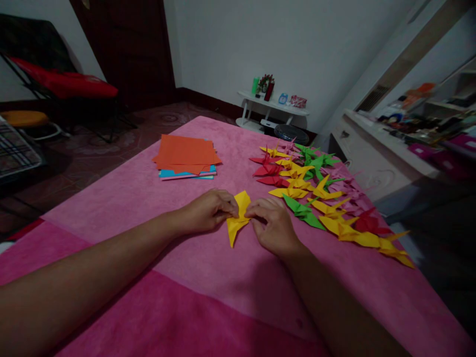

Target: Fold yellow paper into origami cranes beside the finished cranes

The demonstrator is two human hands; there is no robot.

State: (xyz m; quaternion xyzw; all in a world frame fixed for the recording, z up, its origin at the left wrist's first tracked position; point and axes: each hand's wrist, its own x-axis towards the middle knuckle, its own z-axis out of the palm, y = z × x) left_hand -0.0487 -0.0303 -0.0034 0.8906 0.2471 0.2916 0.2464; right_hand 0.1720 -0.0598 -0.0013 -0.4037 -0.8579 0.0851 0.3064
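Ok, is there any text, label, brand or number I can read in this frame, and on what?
No readable text.
yellow folded paper, paper stack, folded cranes: plain, no print.
packages on the white shelf: too small and blurred to read.
clutter on the counter: blurred, unreadable.

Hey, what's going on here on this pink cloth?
A person is working a yellow origami piece on the pink cloth, pinching it with both the left hand and the right hand. To the right lie folded paper cranes in yellow, green, red and pink. A stack of paper sheets, orange on top, sits farther back.
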